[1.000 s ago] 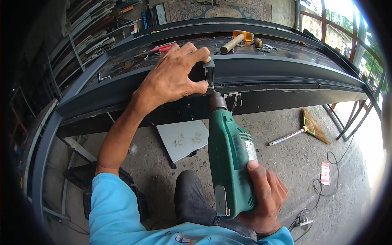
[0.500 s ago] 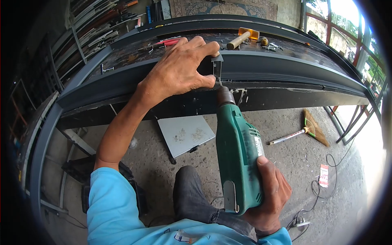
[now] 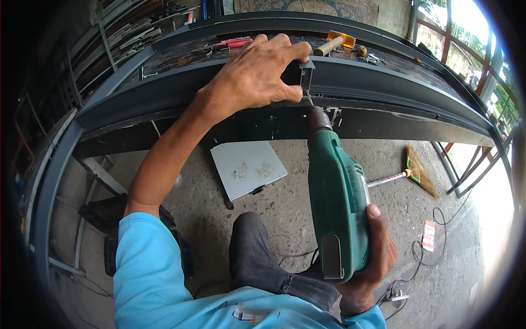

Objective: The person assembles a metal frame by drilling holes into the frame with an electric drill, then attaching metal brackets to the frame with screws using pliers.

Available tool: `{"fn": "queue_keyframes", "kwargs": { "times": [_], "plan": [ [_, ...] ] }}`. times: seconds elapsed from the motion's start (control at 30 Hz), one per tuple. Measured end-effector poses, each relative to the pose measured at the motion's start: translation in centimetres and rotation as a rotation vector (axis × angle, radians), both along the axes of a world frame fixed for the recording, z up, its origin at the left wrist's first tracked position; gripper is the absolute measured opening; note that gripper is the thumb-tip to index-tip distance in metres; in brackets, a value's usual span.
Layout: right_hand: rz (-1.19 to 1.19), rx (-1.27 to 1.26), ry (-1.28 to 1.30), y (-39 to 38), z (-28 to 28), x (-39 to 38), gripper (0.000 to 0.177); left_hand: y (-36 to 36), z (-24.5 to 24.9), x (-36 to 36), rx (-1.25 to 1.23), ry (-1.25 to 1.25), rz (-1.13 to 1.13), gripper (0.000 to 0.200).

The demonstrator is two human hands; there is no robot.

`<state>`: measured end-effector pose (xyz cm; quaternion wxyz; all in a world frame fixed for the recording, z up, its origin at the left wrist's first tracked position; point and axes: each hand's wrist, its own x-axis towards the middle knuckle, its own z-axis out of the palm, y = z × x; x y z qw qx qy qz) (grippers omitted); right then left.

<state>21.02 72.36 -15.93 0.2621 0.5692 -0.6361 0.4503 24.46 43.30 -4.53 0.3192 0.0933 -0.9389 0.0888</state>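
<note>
A small grey metal bracket [image 3: 307,77] stands against the front of a dark grey metal frame bar [image 3: 372,88]. My left hand [image 3: 257,68] grips the bracket, with fingers at its top and the thumb at its lower end. In my right hand [image 3: 375,252] is a green power drill [image 3: 337,192], pointing away from me. The drill's bit meets the lower end of the bracket, close to my left thumb; whether it touches the metal is too small to tell.
Behind the bar lie a wooden-handled mallet [image 3: 331,45], red-handled pliers [image 3: 235,42] and loose screws. On the floor are a pale panel [image 3: 248,169], a broom [image 3: 419,172], a cable and a red-white paper [image 3: 429,236]. Metal stock [image 3: 131,33] fills a rack at the back left.
Both hands, the bracket and the drill have moved to the right and slightly up in the view. The left hand still grips the bracket.
</note>
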Motion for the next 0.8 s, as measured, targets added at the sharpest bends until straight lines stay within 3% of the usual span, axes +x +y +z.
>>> {"fn": "queue_keyframes", "kwargs": {
  "times": [0.27,0.33,0.5,0.6,0.67,0.7,0.77,0.8],
  "plan": [
    [-0.043,-0.013,-0.029,1.3,-0.9,1.5,0.066,-0.7,-0.3,-0.1,-0.050,0.025,-0.063,0.055],
    [-0.212,-0.181,-0.243,2.0,-2.8,2.7,0.061,-0.4,-0.1,0.0,-0.044,0.018,-0.049,0.055],
    [-0.102,-0.195,-0.358,1.7,-1.7,3.0,0.056,-0.5,-0.3,-0.1,-0.065,0.027,-0.042,0.055],
    [-0.089,0.006,-0.520,1.4,-1.9,1.9,0.053,-0.6,-0.6,-0.1,-0.055,0.046,-0.016,0.054],
    [-0.100,-0.155,-0.208,0.5,-1.6,1.6,0.055,-0.8,-0.7,-0.2,-0.112,0.073,-0.041,0.054],
    [-0.099,-0.152,-0.209,0.4,-1.2,1.3,0.055,-0.8,-0.7,-0.2,-0.109,0.072,-0.040,0.054],
    [-0.070,-0.011,0.005,0.5,-0.3,0.5,0.081,-0.9,-0.6,-0.2,-0.117,0.059,-0.045,0.055],
    [-0.071,-0.010,0.004,0.5,-0.2,0.6,0.081,-0.9,-0.6,-0.2,-0.116,0.058,-0.046,0.055]
  ]
}}
